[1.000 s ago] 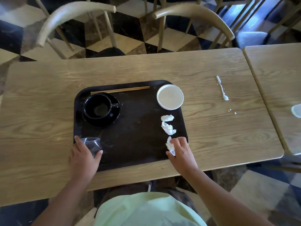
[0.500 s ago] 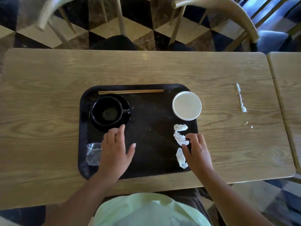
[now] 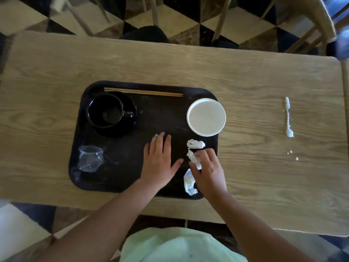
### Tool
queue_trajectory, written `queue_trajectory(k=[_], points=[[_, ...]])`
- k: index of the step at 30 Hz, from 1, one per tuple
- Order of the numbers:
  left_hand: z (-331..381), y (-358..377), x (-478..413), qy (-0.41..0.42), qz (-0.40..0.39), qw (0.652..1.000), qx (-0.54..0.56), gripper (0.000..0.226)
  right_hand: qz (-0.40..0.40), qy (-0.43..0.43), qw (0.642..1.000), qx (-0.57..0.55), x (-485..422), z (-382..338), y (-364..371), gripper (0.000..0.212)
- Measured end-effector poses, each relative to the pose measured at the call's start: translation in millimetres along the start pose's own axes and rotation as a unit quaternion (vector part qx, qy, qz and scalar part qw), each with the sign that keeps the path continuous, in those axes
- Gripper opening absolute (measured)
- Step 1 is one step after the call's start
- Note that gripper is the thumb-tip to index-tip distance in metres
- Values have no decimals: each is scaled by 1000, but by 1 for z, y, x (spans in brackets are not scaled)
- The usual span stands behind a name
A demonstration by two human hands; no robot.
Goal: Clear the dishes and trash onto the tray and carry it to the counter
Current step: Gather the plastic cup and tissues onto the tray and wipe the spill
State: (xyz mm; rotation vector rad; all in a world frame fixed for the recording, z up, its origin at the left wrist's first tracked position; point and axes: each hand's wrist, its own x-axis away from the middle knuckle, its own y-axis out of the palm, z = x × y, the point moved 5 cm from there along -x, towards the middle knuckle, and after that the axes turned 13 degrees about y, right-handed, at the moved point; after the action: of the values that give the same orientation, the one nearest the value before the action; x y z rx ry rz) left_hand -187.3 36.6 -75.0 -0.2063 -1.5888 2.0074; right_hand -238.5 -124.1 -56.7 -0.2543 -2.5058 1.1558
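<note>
The dark rectangular plastic tray (image 3: 113,178) sits on the light wooden table (image 3: 245,76) holding a black cup on its saucer (image 3: 110,113), wooden chopsticks (image 3: 143,92), a round white bowl (image 3: 206,116), a crumpled clear plastic cup (image 3: 90,158) and scrunched white tissues (image 3: 189,183). No readable labels anywhere (all plain). Left hand (image 3: 159,164) lies flat and spread on the tray – right hand (image 3: 208,170) has its fingers curled onto the middle tissue.
</note>
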Motion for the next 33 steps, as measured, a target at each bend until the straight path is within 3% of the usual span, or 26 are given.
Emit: queue_trajectory(k=[3,9,15,25,33], points=[[16,12,-7,-39,-2,999,-7,88,15,-31,997,-64,-2,8,-17,19],[37,25,-34,-67,13,998,-17,95,31,-77,993,-83,-5,54,-61,19],[35,41,-39,-88,23,993,-71,103,64,-23,996,-65,-26,116,-107,19],[35,44,-41,-94,36,993,-63,102,228,50,972,-24,-148,184,-211,16],[36,44,-42,-98,41,993,-58,101,182,49,980,57,-252,188,-229,22]])
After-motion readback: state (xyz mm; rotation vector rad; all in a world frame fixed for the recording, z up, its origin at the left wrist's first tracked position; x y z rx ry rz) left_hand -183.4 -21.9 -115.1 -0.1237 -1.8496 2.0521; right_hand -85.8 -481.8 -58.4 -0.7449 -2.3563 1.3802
